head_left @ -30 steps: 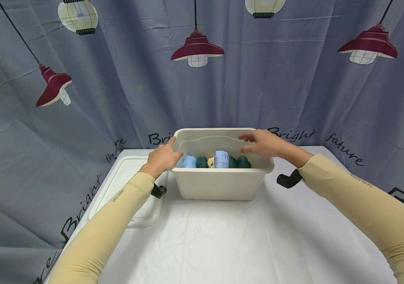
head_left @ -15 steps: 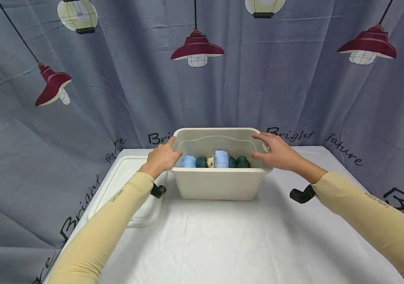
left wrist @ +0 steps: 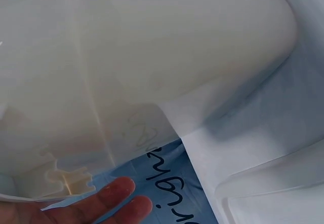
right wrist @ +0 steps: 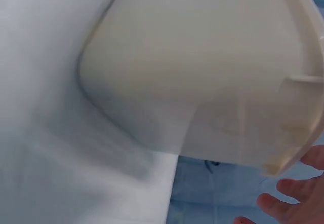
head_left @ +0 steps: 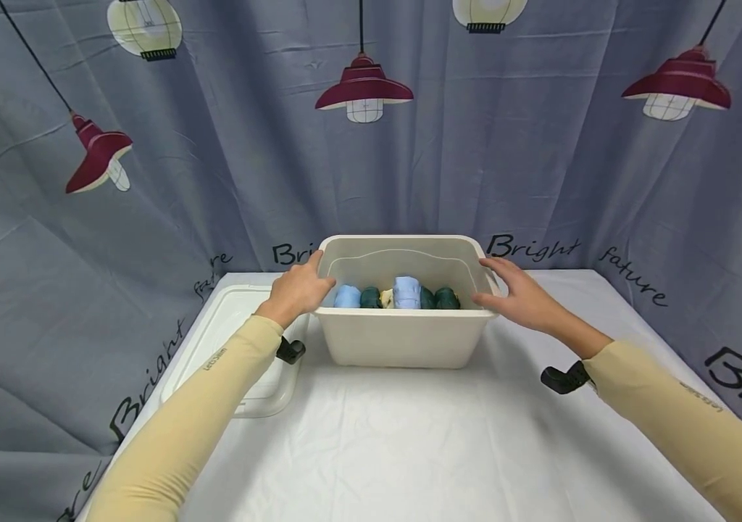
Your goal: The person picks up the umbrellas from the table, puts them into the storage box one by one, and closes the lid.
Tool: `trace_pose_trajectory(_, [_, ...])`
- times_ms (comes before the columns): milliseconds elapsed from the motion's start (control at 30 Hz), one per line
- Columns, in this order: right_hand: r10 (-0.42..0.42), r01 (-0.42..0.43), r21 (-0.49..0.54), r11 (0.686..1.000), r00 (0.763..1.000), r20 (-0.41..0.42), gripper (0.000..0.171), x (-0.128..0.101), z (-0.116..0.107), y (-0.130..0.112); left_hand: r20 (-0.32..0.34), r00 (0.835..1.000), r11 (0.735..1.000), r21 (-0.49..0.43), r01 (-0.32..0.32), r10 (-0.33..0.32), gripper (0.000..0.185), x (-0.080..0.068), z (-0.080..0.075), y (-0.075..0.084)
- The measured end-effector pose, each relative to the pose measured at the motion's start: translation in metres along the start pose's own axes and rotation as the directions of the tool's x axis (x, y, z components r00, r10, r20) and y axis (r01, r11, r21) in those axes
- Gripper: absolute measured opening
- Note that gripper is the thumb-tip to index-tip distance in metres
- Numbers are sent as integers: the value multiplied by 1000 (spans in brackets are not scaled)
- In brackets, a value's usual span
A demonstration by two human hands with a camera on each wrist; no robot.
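A white plastic storage box (head_left: pixel 403 337) stands on the table with its top uncovered. In it lies a row of several rolled-up bundles, some light blue (head_left: pixel 406 293), some dark green (head_left: pixel 446 298), one cream. My left hand (head_left: pixel 299 291) grips the box's left rim, thumb over the inside and fingers outside below the rim. At the right rim, my right hand (head_left: pixel 522 293) has its thumb and fingers spread around the edge. In the right wrist view its fingers (right wrist: pixel 293 188) are apart, close to the rim; contact is hard to tell.
A white lid (head_left: pixel 269 391) lies flat on the table left of the box, partly under my left forearm. The white-covered table (head_left: pixel 410 449) reaches back to a grey-blue curtain (head_left: pixel 397 174) printed with lamps.
My right hand has moved right and slightly down, from above the box's inside to its right rim. My left hand and the box stay in place.
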State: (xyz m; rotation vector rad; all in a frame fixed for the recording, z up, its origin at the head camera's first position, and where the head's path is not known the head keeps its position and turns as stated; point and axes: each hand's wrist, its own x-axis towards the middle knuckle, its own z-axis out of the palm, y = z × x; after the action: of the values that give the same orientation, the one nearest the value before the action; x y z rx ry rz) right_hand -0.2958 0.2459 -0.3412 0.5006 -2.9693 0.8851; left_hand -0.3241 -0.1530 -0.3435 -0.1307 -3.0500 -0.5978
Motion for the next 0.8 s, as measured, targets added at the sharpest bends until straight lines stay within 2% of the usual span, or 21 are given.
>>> trace_pose_trajectory(267, [33, -33, 85, 996, 999, -8, 86, -5, 12, 8, -15, 1000, 1000, 3, -17, 17, 75, -2, -2, 1])
trace_pose_trajectory(533, [65, -58, 172, 983, 997, -32, 84, -6, 20, 13, -17, 1000, 999, -33, -23, 22, 73, -2, -6, -4])
trace_pose_trajectory(667, [59, -49, 169, 984, 997, -56, 83, -5, 22, 13, -57, 998, 996, -79, -39, 35, 69, -3, -12, -8])
trace_pose_trajectory(800, [72, -60, 148, 987, 995, -73, 82, -5, 23, 11, -66, 997, 988, -152, -39, 29, 67, -10, -22, -17])
